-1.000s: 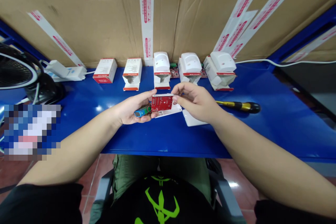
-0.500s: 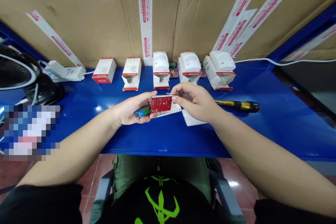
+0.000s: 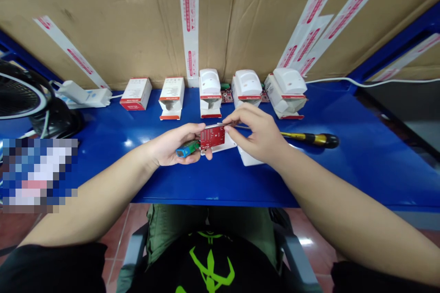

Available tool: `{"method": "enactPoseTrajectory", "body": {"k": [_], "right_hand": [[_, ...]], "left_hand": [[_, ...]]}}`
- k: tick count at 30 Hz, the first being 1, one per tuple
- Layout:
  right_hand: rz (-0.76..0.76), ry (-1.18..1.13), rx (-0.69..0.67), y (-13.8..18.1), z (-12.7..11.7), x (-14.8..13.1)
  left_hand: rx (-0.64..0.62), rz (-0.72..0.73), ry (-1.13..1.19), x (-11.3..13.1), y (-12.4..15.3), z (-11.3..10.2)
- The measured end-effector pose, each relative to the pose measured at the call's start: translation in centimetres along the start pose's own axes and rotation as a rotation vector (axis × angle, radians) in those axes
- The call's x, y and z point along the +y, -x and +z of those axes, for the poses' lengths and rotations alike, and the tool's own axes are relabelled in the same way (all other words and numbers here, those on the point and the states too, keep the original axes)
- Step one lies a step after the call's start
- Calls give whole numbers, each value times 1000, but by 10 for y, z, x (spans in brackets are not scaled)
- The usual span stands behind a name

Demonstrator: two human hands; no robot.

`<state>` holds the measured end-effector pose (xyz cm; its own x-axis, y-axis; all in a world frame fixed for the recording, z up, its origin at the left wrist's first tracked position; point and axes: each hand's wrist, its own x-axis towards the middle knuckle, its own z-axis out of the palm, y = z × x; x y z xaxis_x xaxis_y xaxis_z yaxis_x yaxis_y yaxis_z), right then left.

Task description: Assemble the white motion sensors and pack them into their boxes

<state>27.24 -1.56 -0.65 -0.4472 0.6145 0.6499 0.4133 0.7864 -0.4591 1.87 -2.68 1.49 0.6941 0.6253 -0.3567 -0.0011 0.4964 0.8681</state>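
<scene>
My left hand [image 3: 182, 144] is closed around the left side of a red circuit board [image 3: 213, 138], tilted so that one flat face shows. A blue and green block [image 3: 188, 149] sits at the board's left end, against my fingers. Pinched at the board's upper right corner, my right hand [image 3: 256, 130] holds a thin metal tool [image 3: 232, 123] along the top edge; its exact kind is hard to make out. Beneath the board a white plastic plate [image 3: 228, 143] partly shows. A white plastic cover [image 3: 252, 159] lies on the table under my right hand.
A screwdriver [image 3: 314, 139] lies to the right on the blue table [image 3: 206, 183]. Along the back stand small boxes [image 3: 136, 93], several carrying white detectors [image 3: 248, 82], with more red boards [image 3: 227, 96] between them. A fan [image 3: 51, 114] and power strip [image 3: 91, 97] are at left.
The red board has shifted slightly right and tilted in my hands. My left fingers have moved a little beneath it, and my right hand has shifted slightly left along the top edge.
</scene>
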Motion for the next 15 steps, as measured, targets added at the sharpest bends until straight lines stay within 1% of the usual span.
{"method": "enactPoseTrajectory", "body": {"k": [3,7,11,15], "right_hand": [[-50,67,51,1,1,-1],[-144,91,134,3,3,0],[-142,125,139,4,5,-2],[-154,120,134,5,5,-4]], "left_hand": [[0,-11,29,0,0,-1],[-9,-14,40,1,0,-2],[-17,2,24,2,0,-1],[9,1,-11,3,-1,2]]}}
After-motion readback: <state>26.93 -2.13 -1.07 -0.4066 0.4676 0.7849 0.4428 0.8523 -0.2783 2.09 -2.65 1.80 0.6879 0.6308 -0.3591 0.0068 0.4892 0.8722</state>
